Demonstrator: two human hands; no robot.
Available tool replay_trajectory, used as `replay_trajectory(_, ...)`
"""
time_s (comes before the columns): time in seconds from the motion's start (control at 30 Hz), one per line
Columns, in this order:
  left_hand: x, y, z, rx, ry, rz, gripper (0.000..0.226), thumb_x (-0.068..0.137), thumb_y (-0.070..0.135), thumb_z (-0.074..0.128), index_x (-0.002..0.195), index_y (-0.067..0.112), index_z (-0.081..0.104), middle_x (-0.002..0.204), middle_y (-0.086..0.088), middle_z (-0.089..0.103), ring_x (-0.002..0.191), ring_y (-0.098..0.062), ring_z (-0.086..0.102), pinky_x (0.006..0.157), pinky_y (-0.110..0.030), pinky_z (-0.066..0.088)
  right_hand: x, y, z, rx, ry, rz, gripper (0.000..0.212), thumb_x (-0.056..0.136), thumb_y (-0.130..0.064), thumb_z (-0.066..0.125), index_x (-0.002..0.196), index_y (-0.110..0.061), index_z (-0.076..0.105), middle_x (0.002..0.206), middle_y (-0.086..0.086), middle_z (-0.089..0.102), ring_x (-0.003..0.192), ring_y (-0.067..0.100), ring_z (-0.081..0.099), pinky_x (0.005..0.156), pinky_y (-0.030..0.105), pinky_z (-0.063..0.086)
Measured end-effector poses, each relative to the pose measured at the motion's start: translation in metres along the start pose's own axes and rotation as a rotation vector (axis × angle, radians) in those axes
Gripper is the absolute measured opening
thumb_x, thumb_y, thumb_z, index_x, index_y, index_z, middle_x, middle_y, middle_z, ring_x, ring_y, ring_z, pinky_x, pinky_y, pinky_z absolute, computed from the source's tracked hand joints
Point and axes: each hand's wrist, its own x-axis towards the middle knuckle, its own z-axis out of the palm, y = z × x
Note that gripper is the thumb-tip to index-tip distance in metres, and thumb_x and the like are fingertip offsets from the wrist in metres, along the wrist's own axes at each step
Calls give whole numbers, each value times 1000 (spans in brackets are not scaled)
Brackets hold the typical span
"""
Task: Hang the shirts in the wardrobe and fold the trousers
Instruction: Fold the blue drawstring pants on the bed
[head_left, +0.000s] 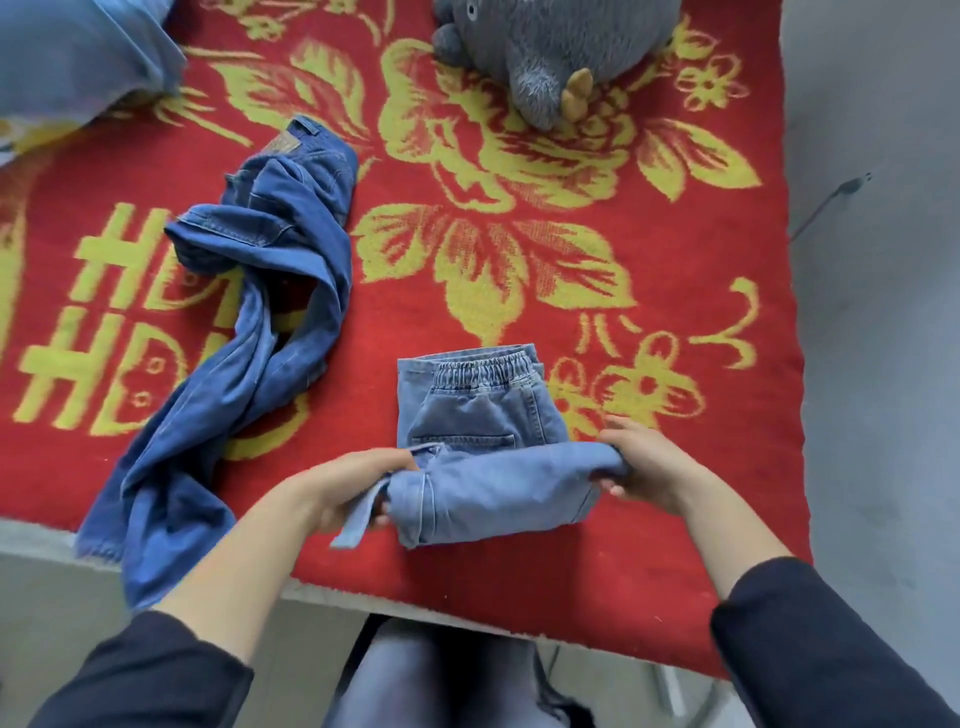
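Folding the trousers: the last fold on the light jeans (488, 483) is being carried over.

Both hands grip the rolled lower edge of the pair. The left hand (353, 488) has its fingers curled round the left end, where a loose denim strip hangs just below them. Its fingertips are buried in the cloth, so how deep the grip goes is hard to say. The right hand (654, 467) pinches the right end between thumb and fingers. Just beyond the fingers lies the already-folded half, with the elastic waistband (485, 371) at its far edge, flat on the red blanket (675, 249). The next move probably calls for laying this fold forward onto that half, tucking the strip in and pressing flat. The dark jeans (270, 291), well to the left of the left fingers, lie crumpled and unfolded.
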Motion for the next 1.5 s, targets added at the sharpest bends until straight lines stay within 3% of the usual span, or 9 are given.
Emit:
replay_trajectory(0.2, 35, 43, -16, -157, 304, 349, 31, 83, 32, 70, 113, 27, 61, 105, 6, 60, 88, -13, 61, 66, -25, 52, 40, -51, 29, 144, -53, -146, 17, 88, -25, 62, 102, -14, 60, 91, 16, 70, 75, 22, 69, 68, 28, 56)
replay_trajectory(0.3, 58, 45, -8, 49, 550, 400, 32, 77, 12, 77, 104, 18, 61, 101, -9, 64, 72, -15, 63, 59, -27, 52, 61, -55, 41, -15, 71, -247, 26, 80, -8, 68, 104, -7, 57, 87, 11, 71, 69, 17, 67, 60, 24, 52)
replay_trajectory(0.43, 85, 55, -11, 93, 881, 538, 15, 79, 8, 69, 90, 17, 64, 88, -2, 63, 80, -23, 62, 83, -37, 50, 82, -55, 43, -48, 93, -366, 68, 76, -15, 79, 133, -16, 41, 101, -1, 69, 89, 5, 67, 74, 23, 51)
replay_trajectory(0.53, 105, 57, -9, 492, 1017, 691, 32, 83, 10, 63, 115, 12, 60, 123, -16, 50, 118, -33, 48, 103, -34, 32, 96, -54, 52, -390, 91, -527, 88, 79, -27, 77, 149, -29, 24, 118, -9, 57, 111, 6, 54, 93, 27, 44)
replay_trajectory(0.67, 135, 59, -1, 1141, 683, 766, 65, 94, 50, 46, 149, 20, 28, 159, -9, 13, 148, -24, 0, 118, -42, -3, 117, -66, 65, -998, 313, -816, 48, 81, -39, 70, 124, -21, 57, 117, -2, 51, 112, 21, 47, 93, 35, 40)
replay_trajectory(0.77, 162, 69, -7, 1141, 509, 539, 64, 99, 51, 27, 153, 21, 11, 161, -2, 7, 148, -17, -5, 117, -40, -6, 136, -80, 74, -1176, 346, -810, 31, 80, -40, 69, 105, -21, 68, 117, -3, 49, 115, 21, 40, 89, 33, 30)
replay_trajectory(1.0, 203, 112, -23, 1306, 280, 360, 84, 91, 57, 46, 153, 18, 5, 160, -14, 8, 148, -26, 6, 118, -43, 3, 188, -113, 98, -1501, 98, -535, 66, 71, -35, 76, 126, -20, 44, 129, 2, 45, 124, 24, 37, 95, 42, 28)
replay_trajectory(1.17, 203, 123, -29, 1173, 302, 318, 95, 67, 66, 69, 141, 18, 32, 133, -12, 40, 125, -30, 35, 100, -41, 35, 197, -130, 100, -1533, -19, -367, 73, 61, -42, 84, 120, -21, 45, 118, 2, 55, 113, 25, 48, 96, 46, 28)
replay_trajectory(1.5, 143, 48, 4, 1327, 545, 590, 65, 75, 58, 62, 122, 17, 45, 127, -5, 46, 132, -25, 30, 114, -48, 10, 124, -61, 95, -1503, 191, -807, 36, 73, -33, 66, 103, -20, 52, 111, 4, 52, 107, 29, 50, 76, 35, 37)
